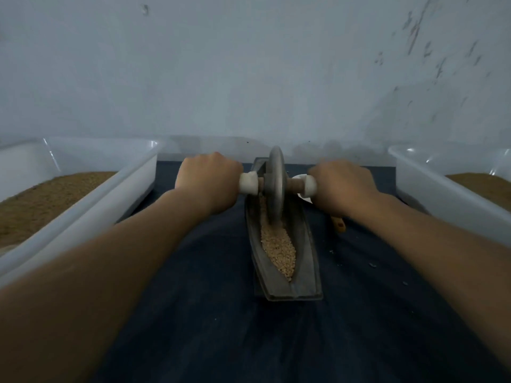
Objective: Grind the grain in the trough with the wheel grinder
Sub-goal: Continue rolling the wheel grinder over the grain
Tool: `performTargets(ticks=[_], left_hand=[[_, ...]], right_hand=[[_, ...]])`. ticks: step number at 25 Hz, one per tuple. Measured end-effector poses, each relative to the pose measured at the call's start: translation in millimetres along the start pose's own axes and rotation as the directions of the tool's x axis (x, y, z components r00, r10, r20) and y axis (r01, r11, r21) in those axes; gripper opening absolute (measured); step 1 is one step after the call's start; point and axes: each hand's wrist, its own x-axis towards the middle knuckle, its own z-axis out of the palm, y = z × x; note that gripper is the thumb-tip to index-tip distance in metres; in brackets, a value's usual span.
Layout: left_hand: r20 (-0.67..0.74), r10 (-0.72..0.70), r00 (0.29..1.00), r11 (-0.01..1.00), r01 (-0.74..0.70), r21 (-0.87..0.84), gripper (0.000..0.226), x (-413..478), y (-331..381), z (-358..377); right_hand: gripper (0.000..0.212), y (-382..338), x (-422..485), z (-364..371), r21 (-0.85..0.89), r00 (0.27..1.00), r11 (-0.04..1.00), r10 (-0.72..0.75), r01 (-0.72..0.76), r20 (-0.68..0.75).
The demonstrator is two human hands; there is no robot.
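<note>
A metal trough (pixel 305 244) lies on the dark-covered bench (pixel 207 313), running from 6 to 12 o'clock, with pale grain (pixel 278 247) along its groove. The wheel grinder (pixel 276 181) stands upright in the groove toward the 12 o'clock end, its rim in the grain. The left hand (pixel 208 179) grips the axle handle at the wheel's 9 o'clock and the right hand (pixel 343 183) grips the one at 3 o'clock. White tubs of brown meal sit at 9 o'clock (pixel 132 186) and 3 o'clock (pixel 425 181).
</note>
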Motion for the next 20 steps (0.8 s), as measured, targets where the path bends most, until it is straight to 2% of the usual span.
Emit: performTargets(ticks=[1, 2, 4, 6, 8, 11, 12, 13, 15, 16, 17, 18, 20], left_hand=[[-0.044, 0.053, 0.998, 0.998, -0.052, 0.024, 0.011, -12.5, -3.6, -0.8], [-0.136, 0.11, 0.985, 0.994, -0.105, 0.042, 0.011, -29.1, -8.0, 1.7], [-0.256, 0.182, 0.949, 0.983, -0.167, 0.079, 0.025, -50.1, -15.0, 2.1], [-0.244, 0.166, 0.955, 0.984, -0.144, 0.104, 0.021, -39.4, -12.9, 3.5], [-0.127, 0.047, 0.991, 0.996, -0.037, 0.083, 0.007, -15.2, -2.2, 5.0], [0.009, -0.027, 1.0, 0.999, 0.027, 0.027, 0.016, 14.1, 4.2, 2.2], [0.032, 0.005, 0.999, 1.0, -0.005, 0.003, 0.014, 8.7, -1.7, 4.4], [0.027, 0.053, 0.998, 0.998, -0.052, -0.02, 0.01, -4.7, -9.9, 7.1], [-0.108, 0.15, 0.983, 0.987, -0.156, -0.049, 0.016, -42.4, -25.7, 10.6], [-0.186, 0.185, 0.965, 0.981, -0.194, -0.028, 0.019, -54.5, -31.5, 10.7], [-0.241, 0.208, 0.948, 0.977, -0.211, 0.013, 0.02, -54.3, -34.2, 10.0], [-0.259, 0.212, 0.942, 0.977, -0.205, 0.056, 0.018, -50.8, -33.7, 8.6], [-0.182, 0.103, 0.978, 0.99, -0.084, 0.112, 0.01, -32.2, -19.6, 9.6]], right_hand=[[0.008, 7.4, -16.3, 3.3, -0.008, 0.998, 0.999, -0.043, 0.043, -0.045], [0.011, 14.9, -35.0, 9.6, -0.043, 0.983, 0.994, -0.105, 0.099, -0.152], [0.014, 22.3, -60.9, 17.9, -0.128, 0.931, 0.985, -0.154, 0.118, -0.331], [0.013, 19.3, -50.2, 18.5, -0.14, 0.944, 0.987, -0.12, 0.08, -0.308], [0.012, 5.8, -24.4, 16.5, 0.0, 0.987, 1.0, 0.014, -0.014, -0.16], [0.006, -1.9, 7.3, 7.0, 0.021, 0.999, 0.999, 0.05, -0.049, -0.02], [0.01, 1.1, 4.5, 3.7, -0.018, 1.0, 1.0, -0.01, 0.009, -0.027], [0.019, 6.6, -4.9, 4.2, -0.072, 0.989, 0.993, -0.104, 0.097, -0.1], [0.029, 17.4, -34.7, 8.1, -0.16, 0.922, 0.966, -0.245, 0.204, -0.301], [0.028, 20.9, -48.2, 9.6, -0.148, 0.892, 0.967, -0.25, 0.209, -0.376], [0.025, 24.1, -54.3, 12.6, -0.126, 0.89, 0.972, -0.23, 0.196, -0.393], [0.021, 24.2, -54.3, 16.4, -0.111, 0.908, 0.98, -0.195, 0.165, -0.372], [0.014, 11.4, -36.6, 16.8, -0.059, 0.964, 0.997, -0.068, 0.054, -0.257]])
